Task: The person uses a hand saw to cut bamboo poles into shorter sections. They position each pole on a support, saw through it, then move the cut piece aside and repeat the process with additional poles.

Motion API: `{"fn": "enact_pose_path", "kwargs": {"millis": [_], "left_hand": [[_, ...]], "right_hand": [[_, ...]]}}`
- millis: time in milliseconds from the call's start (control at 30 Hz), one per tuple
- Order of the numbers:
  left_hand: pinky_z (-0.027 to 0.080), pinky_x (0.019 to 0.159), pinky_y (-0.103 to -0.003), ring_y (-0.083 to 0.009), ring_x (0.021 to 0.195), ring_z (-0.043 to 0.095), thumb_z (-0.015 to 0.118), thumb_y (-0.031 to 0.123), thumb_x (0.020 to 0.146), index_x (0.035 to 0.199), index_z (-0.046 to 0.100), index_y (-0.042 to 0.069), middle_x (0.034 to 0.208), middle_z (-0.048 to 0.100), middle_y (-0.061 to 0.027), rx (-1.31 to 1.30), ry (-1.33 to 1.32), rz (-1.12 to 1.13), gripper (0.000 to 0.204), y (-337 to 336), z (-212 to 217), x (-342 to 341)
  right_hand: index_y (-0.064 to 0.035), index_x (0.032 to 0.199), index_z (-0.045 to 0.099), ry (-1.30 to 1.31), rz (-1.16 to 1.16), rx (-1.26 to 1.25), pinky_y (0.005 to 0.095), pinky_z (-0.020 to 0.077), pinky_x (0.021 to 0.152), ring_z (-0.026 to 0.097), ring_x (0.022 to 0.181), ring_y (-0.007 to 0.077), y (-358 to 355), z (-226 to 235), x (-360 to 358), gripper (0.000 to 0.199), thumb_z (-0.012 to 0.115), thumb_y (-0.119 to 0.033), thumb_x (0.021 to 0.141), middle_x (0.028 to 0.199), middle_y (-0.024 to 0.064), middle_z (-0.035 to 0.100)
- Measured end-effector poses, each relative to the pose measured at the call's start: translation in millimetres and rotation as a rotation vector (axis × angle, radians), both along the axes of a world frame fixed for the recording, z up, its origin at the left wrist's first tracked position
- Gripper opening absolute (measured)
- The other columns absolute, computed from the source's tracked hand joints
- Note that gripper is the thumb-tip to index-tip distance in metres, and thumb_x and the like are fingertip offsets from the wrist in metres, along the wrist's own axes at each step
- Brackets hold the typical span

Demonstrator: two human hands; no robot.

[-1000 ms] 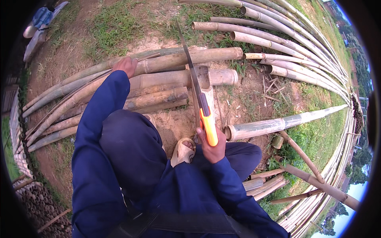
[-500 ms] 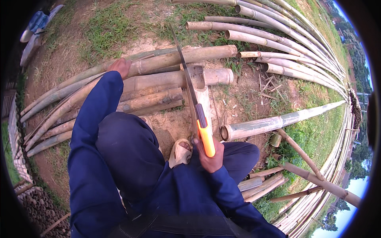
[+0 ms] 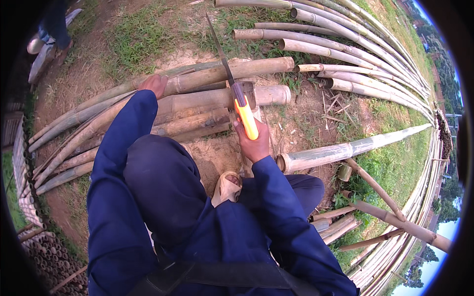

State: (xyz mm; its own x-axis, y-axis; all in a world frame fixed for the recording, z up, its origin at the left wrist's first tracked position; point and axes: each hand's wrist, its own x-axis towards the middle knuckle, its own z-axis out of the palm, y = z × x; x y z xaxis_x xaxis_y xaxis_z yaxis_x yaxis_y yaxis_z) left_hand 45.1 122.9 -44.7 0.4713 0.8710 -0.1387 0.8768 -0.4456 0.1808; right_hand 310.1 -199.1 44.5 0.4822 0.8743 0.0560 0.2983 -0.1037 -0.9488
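My right hand [image 3: 255, 142] is wrapped round the orange-and-black handle of a hand saw [image 3: 245, 116]. The saw's long blade crosses the upper bamboo pole [image 3: 266, 66] near its cut end and points away from me. Farther left, my left hand [image 3: 154, 85] grips that same pole from above, with its fingers bent over it. The pole lies on top of a thicker bamboo log [image 3: 195, 101], beside a notched upright-looking bamboo piece [image 3: 250, 93]. Whether the blade has bitten into the pole cannot be made out.
Several bamboo poles [image 3: 321, 49] lie fanned out at the far right. A single thick pole [image 3: 316, 160] points toward my right knee. More cut poles [image 3: 187, 123] lie by my left knee. Another person's leg [image 3: 58, 27] shows at the far left.
My right hand has pushed the saw forward, away from me, so the handle is now close to the poles. My left hand stays on the pole. Another person's leg has appeared far left.
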Motion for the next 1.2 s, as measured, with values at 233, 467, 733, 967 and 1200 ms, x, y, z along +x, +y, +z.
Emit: {"fn": "enact_pose_path", "kwargs": {"millis": [233, 467, 733, 967, 1200], "left_hand": [[0.051, 0.095, -0.051, -0.0399, 0.111, 0.066, 0.053, 0.038, 0.103, 0.125, 0.066, 0.01, 0.119, 0.07, -0.0195, -0.006, -0.015, -0.264, 0.038, -6.3, 126.1, 70.7], [0.051, 0.095, -0.051, -0.0406, 0.111, 0.066, 0.078, 0.061, 0.076, 0.128, 0.055, 0.002, 0.115, 0.069, -0.0249, -0.019, 0.173, -0.408, 0.082, -52.8, 92.9, 142.2], [0.056, 0.088, -0.051, -0.0397, 0.102, 0.071, 0.082, 0.045, 0.079, 0.127, 0.055, 0.006, 0.108, 0.072, -0.022, 0.038, 0.073, -0.208, 0.067, -75.4, 58.2, 162.7], [0.057, 0.087, -0.049, -0.0371, 0.101, 0.073, 0.079, 0.035, 0.083, 0.121, 0.06, 0.004, 0.104, 0.075, -0.0197, 0.019, 0.13, -0.243, 0.052, -81.9, 69.5, 161.4], [0.056, 0.09, -0.049, -0.0378, 0.099, 0.073, 0.078, 0.032, 0.082, 0.118, 0.063, 0.003, 0.103, 0.075, -0.022, -0.039, 0.049, -0.27, 0.049, -77.8, 72.8, 163.9]], "right_hand": [[0.0001, 0.104, 0.071, -0.019, -0.007, -0.045, 0.0337, 0.0522, 0.068, 0.066, 0.071, 0.0221, 3.7, 14.7, 3.3, 0.021, 0.077, -0.016, 0.091, 0.078, 0.0122, 0.069], [-0.0012, 0.103, 0.071, -0.04, -0.021, -0.036, 0.0378, 0.0533, 0.068, 0.07, 0.071, 0.0314, 10.3, 31.9, 3.4, 0.024, 0.078, -0.02, 0.09, 0.078, 0.0189, 0.068], [-0.0026, 0.103, 0.072, -0.026, -0.044, 0.033, 0.0379, 0.0549, 0.069, 0.073, 0.074, 0.0339, -8.5, -12.3, -1.7, 0.019, 0.076, -0.017, 0.092, 0.08, 0.0189, 0.071], [0.001, 0.106, 0.071, 0.042, -0.019, -0.057, 0.0316, 0.0518, 0.068, 0.059, 0.069, 0.0134, -17.1, 13.1, -12.2, 0.024, 0.079, -0.017, 0.093, 0.077, 0.0084, 0.067], [0.0035, 0.115, 0.07, 0.143, -0.016, -0.017, 0.0285, 0.0516, 0.072, 0.058, 0.074, 0.0096, -37.0, -43.1, 7.3, 0.028, 0.078, -0.013, 0.093, 0.08, 0.0057, 0.066]]}}
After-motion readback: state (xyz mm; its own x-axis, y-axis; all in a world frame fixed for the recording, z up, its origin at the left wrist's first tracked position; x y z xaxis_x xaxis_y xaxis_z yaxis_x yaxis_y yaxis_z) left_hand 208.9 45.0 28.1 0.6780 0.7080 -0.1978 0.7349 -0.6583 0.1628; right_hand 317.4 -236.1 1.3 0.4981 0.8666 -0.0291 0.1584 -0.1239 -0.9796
